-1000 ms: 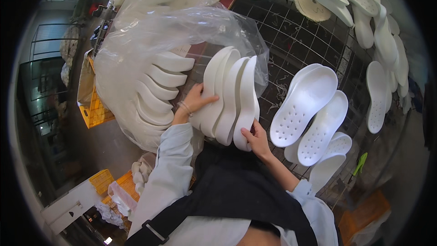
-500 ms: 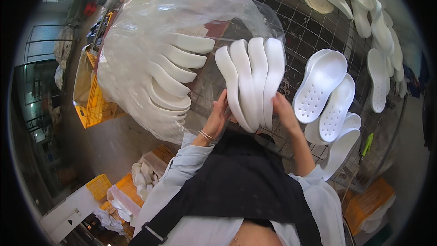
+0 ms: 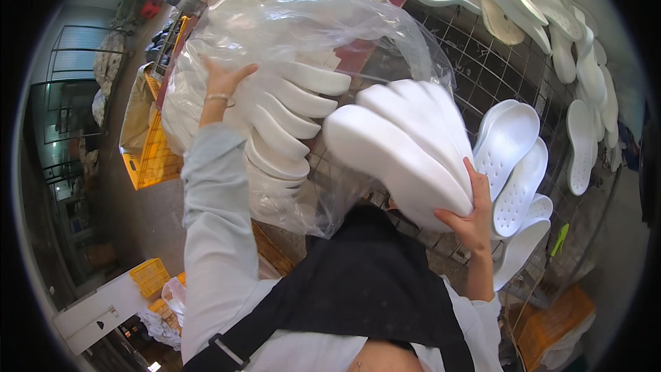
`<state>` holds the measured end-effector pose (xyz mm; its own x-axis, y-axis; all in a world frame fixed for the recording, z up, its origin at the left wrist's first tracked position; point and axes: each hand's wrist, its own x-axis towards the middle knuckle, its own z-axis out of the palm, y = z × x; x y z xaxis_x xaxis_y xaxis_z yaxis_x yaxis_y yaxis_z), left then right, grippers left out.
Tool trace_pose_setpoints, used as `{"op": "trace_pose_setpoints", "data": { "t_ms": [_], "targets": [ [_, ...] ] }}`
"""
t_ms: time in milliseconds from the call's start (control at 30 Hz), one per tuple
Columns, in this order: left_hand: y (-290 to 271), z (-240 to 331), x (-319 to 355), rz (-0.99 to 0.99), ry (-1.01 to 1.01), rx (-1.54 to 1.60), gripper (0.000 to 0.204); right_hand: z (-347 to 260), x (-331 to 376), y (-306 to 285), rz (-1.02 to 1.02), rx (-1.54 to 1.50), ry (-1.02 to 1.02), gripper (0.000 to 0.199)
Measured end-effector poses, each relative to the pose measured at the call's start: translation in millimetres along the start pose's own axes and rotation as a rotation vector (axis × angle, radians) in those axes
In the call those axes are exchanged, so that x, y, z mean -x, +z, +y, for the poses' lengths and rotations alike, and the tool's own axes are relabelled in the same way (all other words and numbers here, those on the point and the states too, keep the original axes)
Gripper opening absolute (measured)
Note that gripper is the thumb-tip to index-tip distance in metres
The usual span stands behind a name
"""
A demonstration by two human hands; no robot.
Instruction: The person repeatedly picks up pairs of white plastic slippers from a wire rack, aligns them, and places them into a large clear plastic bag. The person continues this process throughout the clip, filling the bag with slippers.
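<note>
Right hand [image 3: 475,217]: gripping a blurred stack of white foam insoles [image 3: 406,148], held above the wire mesh table [image 3: 482,72]
Left hand [image 3: 224,83]: fingers spread flat on the clear plastic bag [image 3: 289,27] of white insoles
Beside stack: perforated white insoles [image 3: 513,158] on mesh

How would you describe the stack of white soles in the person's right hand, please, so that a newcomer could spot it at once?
Start at the wire grid table strewn with white soles, then come toward its near edge, right of the big clear plastic bag. There the right hand grips a stack of white soles from below. Unlike its neighbours, it is lifted off the grid, fanned out and motion-blurred, outside the bag.
</note>
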<state>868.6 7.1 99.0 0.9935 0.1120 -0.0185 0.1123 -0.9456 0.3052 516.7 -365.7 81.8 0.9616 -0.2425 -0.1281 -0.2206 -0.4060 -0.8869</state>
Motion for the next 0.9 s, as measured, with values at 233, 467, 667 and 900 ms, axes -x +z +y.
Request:
{"op": "trace_pose_setpoints", "data": {
  "t_ms": [233, 467, 667, 900],
  "targets": [
    [-120, 116, 1, -0.362, 0.276, 1.109, 0.026, -49, -165, -6, -0.253, -0.567, -0.130, 0.087],
    [-44, 156, 62, 0.160, 0.505, 0.814, 0.026, -37, -296, 48, 0.052, -0.011, -0.247, 0.068],
    [-21, 146, 49, 0.521, 0.718, 0.400, 0.026, -71, -301, 48, -0.067, 0.273, -0.359, 0.079],
    [-3, 140, 85, 0.272, 0.625, 0.582, 0.029, -22, -260, 60, -0.062, 0.244, -0.608, 0.082]
  ]
}}
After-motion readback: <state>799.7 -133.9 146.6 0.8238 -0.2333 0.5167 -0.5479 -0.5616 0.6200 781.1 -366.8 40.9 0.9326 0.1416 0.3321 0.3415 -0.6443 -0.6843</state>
